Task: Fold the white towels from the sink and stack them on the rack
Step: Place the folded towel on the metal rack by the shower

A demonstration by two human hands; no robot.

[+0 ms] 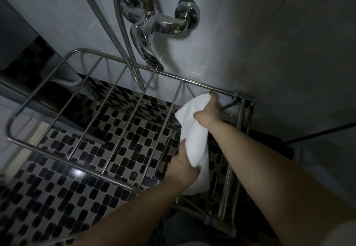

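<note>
A folded white towel [194, 139] lies over the right end of a steel bar rack [107, 109], between its last bars. My left hand [183, 166] grips the towel's near end from the left, thumb on top. My right hand [209, 113] holds the far end near the rack's back rail, fingers tucked under the cloth and thumb out to the left. The towel's lowest part hangs below the rack behind my left hand.
A chrome shower mixer [163, 24] with a lever and a metal hose [123, 39] is fixed on the grey wall above the rack. Black-and-grey mosaic floor tiles [63, 193] show through the bars. The rack's upright legs [231, 178] stand at right.
</note>
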